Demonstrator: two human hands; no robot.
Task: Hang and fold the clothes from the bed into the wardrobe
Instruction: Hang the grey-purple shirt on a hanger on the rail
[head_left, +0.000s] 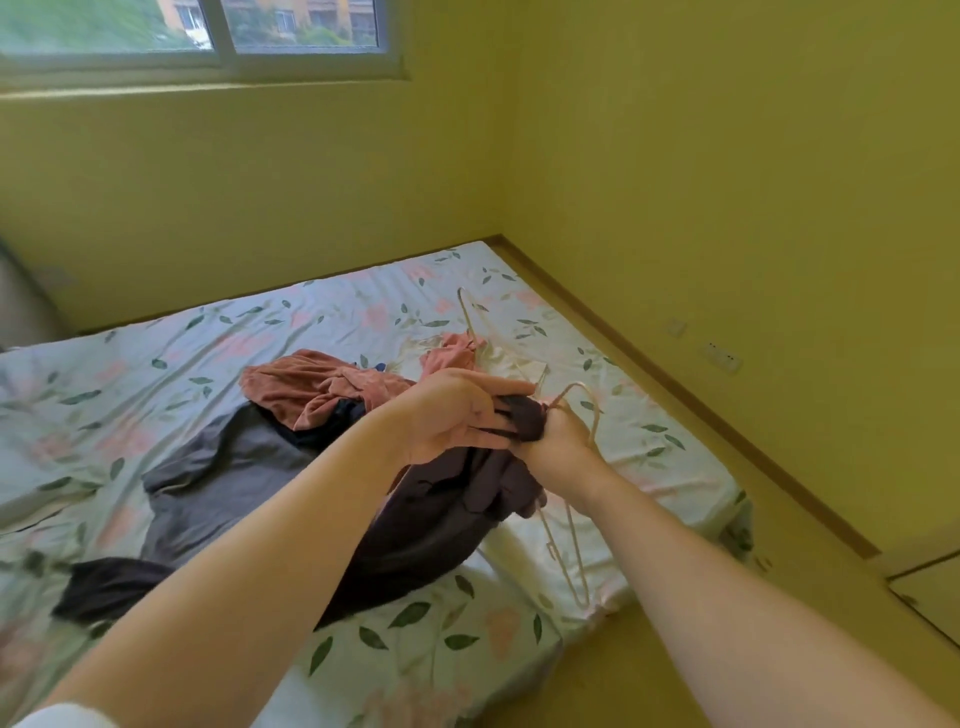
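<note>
Bed edges: the floral-sheeted bed is set against the far wall under the window; its right edge and near corner are seen at lower centre, bordered by a bare strip of floor along the right wall.
Open room: unoccupied sheet is seen at far left and beyond the clothes.
Dark garment: a purplish-brown cloth, crumpled and limp, is lifted at centre frame – its lower part is trailed onto the sheet.
Left hand: the bunched top of the cloth is gripped, fingers curled round it.
Right hand: the pale hanger is clasped near its hook, fingers closed – cloth is pressed against it.
Other clothes: a salmon-pink garment and a grey garment are heaped left of centre; a second hanger is laid beyond the hands.
</note>
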